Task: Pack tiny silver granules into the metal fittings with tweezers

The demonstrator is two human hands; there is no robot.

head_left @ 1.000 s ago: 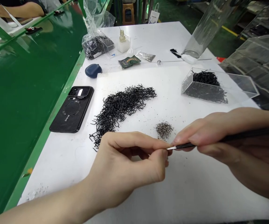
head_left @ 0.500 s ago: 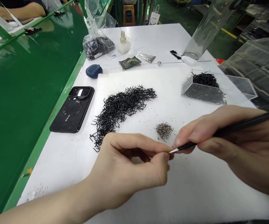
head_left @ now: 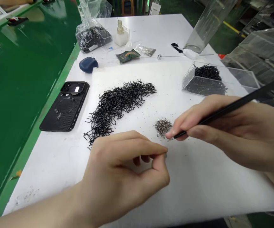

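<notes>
Your right hand (head_left: 236, 139) is pinching the thin black tool (head_left: 236, 104), which is slanting down and left toward the tiny bits (head_left: 162, 127) on the tabletop (head_left: 198, 190), while your left hand (head_left: 117, 180) is pressing its fingertips together near the tool's end, hiding anything inside.

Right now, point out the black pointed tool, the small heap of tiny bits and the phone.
Black pointed tool (head_left: 232, 107): head view, on its shaft.
Heap of tiny bits (head_left: 162, 127): head view, on its middle.
Phone (head_left: 65, 107): head view, on the middle of its back.
</notes>
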